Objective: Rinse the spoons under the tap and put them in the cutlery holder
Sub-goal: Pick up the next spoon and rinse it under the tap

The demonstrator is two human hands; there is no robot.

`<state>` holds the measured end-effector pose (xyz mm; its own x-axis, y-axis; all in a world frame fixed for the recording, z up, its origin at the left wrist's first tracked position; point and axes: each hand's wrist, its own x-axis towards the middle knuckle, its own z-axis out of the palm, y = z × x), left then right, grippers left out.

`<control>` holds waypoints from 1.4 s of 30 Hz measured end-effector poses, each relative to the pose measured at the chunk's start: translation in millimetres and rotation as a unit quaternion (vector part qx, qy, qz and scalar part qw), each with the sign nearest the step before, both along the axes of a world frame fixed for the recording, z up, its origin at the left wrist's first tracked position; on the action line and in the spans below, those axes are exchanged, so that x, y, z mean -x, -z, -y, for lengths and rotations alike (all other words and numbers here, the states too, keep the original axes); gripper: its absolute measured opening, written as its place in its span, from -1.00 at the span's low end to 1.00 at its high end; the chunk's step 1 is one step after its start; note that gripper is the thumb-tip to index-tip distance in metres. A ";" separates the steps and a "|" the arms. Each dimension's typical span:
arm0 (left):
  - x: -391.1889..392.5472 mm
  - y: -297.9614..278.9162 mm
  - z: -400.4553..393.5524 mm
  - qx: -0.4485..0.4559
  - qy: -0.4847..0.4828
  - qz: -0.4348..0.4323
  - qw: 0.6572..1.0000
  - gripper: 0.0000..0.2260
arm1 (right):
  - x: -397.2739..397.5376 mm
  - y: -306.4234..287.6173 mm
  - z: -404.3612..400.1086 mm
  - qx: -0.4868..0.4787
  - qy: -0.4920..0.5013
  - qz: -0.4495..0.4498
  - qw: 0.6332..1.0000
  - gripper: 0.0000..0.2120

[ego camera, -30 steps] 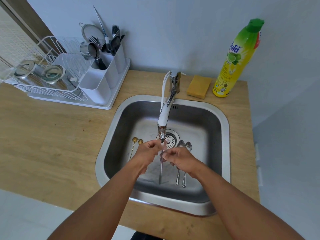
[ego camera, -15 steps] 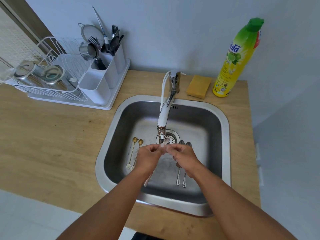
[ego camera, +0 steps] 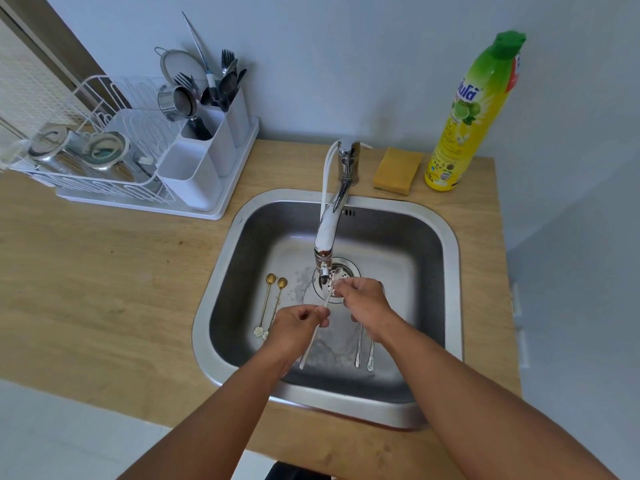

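Both hands' fingers [ego camera: 320,311] pinch one spoon [ego camera: 317,327] under the tap [ego camera: 327,233].

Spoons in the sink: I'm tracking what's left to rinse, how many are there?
5: two gold spoons lying left, two silver spoons lying right, one spoon held by both hands under the tap. None hidden, apparently.

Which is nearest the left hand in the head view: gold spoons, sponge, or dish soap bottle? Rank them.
From the left hand:
1. Gold spoons, in the sink just to its left.
2. Sponge, on the counter behind the sink.
3. Dish soap bottle, far right corner by the wall.
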<state>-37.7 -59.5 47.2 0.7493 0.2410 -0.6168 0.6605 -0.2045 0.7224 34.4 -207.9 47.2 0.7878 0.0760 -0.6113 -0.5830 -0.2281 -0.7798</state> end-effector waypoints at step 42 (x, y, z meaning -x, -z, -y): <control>-35.6 26.8 -74.5 -0.357 0.124 -0.095 0.921 -0.86 | -9.1 39.6 52.0 0.332 -0.062 -0.088 0.937 -0.97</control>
<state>-2.1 15.0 20.4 0.7306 0.4717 -0.4937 0.6303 -0.7440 0.2219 43.6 -259.9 7.7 0.6809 -0.2828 -0.6756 -0.6260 -0.7035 -0.3364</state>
